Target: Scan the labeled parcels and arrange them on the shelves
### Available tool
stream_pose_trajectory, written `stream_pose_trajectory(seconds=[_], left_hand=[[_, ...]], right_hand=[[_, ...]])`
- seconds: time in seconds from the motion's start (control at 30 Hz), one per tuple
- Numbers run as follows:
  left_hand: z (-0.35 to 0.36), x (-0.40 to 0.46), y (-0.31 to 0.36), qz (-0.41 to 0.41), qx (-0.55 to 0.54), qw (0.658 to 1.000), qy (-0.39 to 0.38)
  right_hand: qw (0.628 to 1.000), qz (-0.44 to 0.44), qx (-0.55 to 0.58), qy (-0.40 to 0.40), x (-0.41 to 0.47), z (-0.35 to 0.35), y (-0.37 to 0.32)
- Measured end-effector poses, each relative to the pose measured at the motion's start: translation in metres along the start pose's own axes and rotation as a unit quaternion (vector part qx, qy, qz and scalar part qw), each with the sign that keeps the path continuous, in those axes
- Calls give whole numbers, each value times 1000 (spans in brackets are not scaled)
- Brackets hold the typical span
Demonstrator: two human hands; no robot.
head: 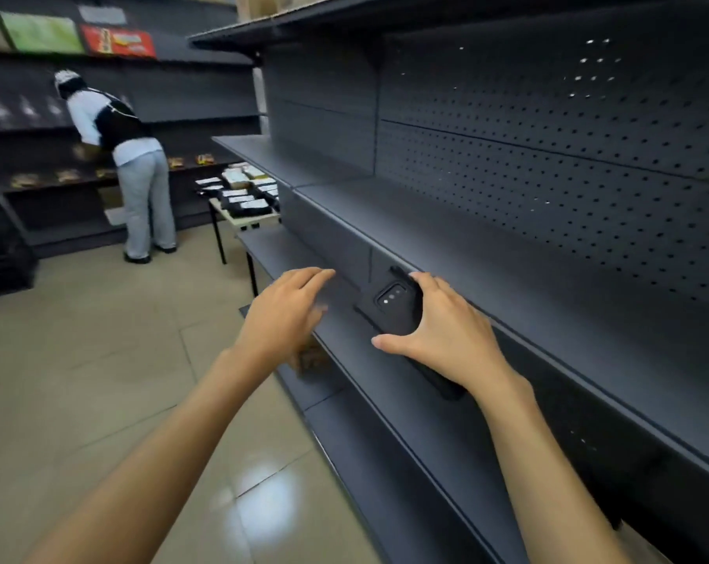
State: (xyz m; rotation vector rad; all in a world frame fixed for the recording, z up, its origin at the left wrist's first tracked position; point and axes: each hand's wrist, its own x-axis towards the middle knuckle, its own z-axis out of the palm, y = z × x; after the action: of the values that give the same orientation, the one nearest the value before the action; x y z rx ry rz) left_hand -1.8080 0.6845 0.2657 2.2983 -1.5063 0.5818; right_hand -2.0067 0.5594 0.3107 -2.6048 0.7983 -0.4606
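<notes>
Against shelf edge [385, 360]: right hand [446, 335] grips scanner [393, 307]; left hand [287, 311] beside.

Your right hand [446, 331] grips a black handheld scanner [397, 309] against the front edge of a dark shelf [507, 246]. Your left hand [291, 311] hovers just beside it, fingers straight. Farther back, labeled parcels [244, 195] lie on a desk [238, 223], near another person [120, 156].
</notes>
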Motion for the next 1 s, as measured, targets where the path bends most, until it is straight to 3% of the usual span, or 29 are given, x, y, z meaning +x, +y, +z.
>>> stream_pose_trajectory(seconds=[0.3,0.53,0.77,1.0], left_hand=[[21,-50,-235,-142,61,983,-97],[70,-41,-348,-221,27,964,-149],[143,-2,-466,-256,4,950,-177],[196,95,-620,-283,13,939,-195]], right_hand=[[990,-55,66,-115,140,160,-138],[982,-46,68,-168,220,262,-179],[973,-32,82,-213,342,358,-201],[971,-46,66,-226,530,429,-241]])
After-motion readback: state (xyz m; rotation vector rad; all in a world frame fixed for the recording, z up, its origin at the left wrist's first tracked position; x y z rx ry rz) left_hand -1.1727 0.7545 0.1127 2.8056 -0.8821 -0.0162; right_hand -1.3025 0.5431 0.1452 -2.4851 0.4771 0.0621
